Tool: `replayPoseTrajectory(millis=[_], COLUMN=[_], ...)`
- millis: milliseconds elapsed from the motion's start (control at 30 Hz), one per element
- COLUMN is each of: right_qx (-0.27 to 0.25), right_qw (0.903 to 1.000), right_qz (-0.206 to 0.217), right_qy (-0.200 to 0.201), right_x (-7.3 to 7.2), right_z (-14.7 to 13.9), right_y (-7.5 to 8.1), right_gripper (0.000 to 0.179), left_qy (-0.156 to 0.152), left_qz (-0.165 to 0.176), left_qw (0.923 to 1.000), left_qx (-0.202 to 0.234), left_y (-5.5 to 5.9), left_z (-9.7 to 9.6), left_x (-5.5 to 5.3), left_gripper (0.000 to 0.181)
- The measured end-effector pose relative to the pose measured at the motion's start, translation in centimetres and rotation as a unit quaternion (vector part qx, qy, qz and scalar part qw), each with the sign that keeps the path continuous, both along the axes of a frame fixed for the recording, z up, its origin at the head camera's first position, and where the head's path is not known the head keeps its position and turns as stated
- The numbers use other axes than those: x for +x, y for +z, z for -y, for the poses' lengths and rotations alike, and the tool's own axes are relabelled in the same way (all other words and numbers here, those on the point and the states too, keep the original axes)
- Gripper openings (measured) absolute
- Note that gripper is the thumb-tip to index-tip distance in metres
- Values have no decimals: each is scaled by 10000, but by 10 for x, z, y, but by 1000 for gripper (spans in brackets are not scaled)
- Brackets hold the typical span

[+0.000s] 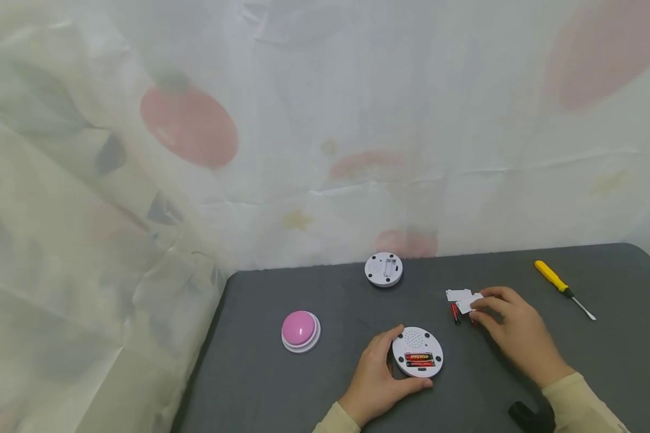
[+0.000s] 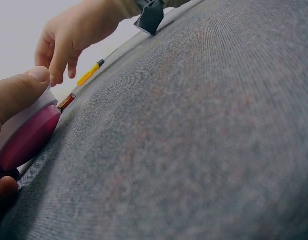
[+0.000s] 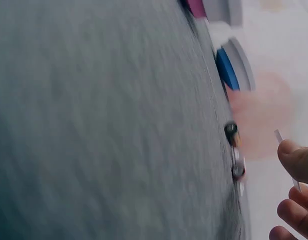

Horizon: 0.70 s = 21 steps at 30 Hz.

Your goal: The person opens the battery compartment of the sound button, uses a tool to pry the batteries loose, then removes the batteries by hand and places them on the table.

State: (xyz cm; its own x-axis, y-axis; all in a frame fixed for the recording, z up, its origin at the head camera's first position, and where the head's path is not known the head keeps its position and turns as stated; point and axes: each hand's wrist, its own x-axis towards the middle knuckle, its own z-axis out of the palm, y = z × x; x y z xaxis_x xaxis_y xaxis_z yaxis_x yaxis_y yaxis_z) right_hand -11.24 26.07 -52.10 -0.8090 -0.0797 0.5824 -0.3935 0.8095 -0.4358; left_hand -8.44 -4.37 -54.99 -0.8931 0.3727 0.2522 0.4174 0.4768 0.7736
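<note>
My left hand (image 1: 375, 376) grips a round white push-button device (image 1: 414, 338) by its rim, base up. Two red-and-black batteries (image 1: 419, 359) lie in its uncovered compartment. In the left wrist view its pink dome (image 2: 31, 137) faces down to the table. Beyond the device, my right hand (image 1: 522, 334) pinches a small thin white battery cover (image 1: 467, 304), seen edge-on in the right wrist view between thumb and fingers. A second white cover (image 1: 457, 294) lies just behind it. Loose batteries (image 1: 455, 313) lie under and beside the right fingers, partly hidden.
Another button device (image 1: 377, 272) lies base up near the table's back edge, its compartment without a cover. A pink-domed button (image 1: 298, 329) stands upright at the left. At the right lies a yellow-handled screwdriver (image 1: 557, 281). A black object (image 1: 528, 416) is by the right sleeve.
</note>
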Motion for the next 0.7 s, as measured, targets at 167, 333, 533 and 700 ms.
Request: replayPoseTrajectory(millis=[167, 333, 533, 700], right_qx=[-316, -542, -654, -687], right_qw=[9984, 9930, 9886, 9870], right_qz=[351, 827, 1108, 1232], right_qy=[-313, -639, -776, -771], right_x=[-7, -10, -13, -17], right_z=[-18, -33, -42, -47], right_y=[-7, -11, -15, -19], right_gripper=[27, 21, 18, 18], left_qy=[9, 14, 3, 14], left_qz=[88, 78, 46, 13], left_qw=[10000, 10000, 10000, 10000], left_qx=[46, 23, 19, 16], left_y=[0, -1, -2, -3], left_z=[0, 1, 1, 1], left_x=[0, -1, 0, 0], left_gripper=[100, 101, 101, 100])
